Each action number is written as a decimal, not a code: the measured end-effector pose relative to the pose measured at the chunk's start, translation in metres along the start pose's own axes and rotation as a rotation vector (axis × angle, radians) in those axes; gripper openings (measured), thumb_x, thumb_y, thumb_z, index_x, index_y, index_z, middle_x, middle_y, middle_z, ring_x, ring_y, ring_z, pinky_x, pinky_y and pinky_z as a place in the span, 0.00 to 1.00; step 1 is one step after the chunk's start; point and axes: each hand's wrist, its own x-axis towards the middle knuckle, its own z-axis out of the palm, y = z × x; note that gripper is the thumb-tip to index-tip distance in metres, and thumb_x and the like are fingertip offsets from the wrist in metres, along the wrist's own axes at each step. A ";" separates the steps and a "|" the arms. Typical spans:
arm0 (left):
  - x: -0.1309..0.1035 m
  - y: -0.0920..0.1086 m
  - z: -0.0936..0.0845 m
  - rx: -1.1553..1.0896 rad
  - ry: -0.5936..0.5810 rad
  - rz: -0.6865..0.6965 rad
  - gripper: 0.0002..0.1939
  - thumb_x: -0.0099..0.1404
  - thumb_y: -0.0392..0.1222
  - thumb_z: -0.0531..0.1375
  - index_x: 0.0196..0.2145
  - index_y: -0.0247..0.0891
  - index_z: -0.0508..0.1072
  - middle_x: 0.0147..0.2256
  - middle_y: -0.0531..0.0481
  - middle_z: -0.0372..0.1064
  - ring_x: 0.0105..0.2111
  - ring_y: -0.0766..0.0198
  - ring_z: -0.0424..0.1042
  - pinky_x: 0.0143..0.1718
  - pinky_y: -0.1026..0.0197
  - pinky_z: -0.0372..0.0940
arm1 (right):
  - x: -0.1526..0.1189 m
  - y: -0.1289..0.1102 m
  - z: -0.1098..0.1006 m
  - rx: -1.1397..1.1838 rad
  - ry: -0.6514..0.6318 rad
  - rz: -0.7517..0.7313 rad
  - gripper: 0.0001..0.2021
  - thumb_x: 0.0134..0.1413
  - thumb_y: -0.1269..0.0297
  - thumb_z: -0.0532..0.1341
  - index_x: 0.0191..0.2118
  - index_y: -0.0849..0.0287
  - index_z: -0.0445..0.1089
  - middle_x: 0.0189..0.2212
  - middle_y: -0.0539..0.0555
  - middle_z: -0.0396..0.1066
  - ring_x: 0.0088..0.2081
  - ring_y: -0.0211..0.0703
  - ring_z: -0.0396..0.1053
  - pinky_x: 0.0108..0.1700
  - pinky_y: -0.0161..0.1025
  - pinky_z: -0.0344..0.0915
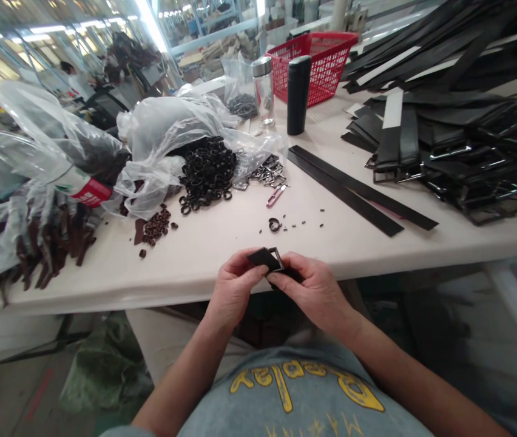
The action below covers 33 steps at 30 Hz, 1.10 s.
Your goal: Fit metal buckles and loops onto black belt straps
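My left hand (235, 282) pinches the flat end of a black belt strap (264, 257) at the table's front edge. Against it, my right hand (310, 282) is closed on the strap's other part, beside a metal belt buckle (277, 252) that stands up between the hands. How the strap runs through the buckle is partly hidden by my fingers. Just beyond lie a black belt loop (275, 224) and several tiny dark bits. A pink-handled cutter (276, 196) rests farther off, near a heap of black loops (208, 173) and a pile of metal buckle parts (270, 170).
Two black straps (354, 188) lie right of centre. Stacked belts with buckles (463, 145) cover the table's right side. A black tumbler (298, 95), glass bottle (264, 91) and red basket (317, 67) stand behind. Plastic bags (167, 130) and brown loops (156, 226) occupy the left.
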 end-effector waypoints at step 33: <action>0.001 -0.012 0.006 -0.276 -0.001 -0.123 0.15 0.45 0.40 0.76 0.31 0.37 0.81 0.31 0.52 0.79 0.31 0.68 0.73 0.37 0.66 0.67 | -0.017 0.015 -0.016 -0.140 -0.251 0.086 0.10 0.64 0.62 0.56 0.36 0.59 0.72 0.27 0.49 0.71 0.28 0.39 0.67 0.31 0.35 0.63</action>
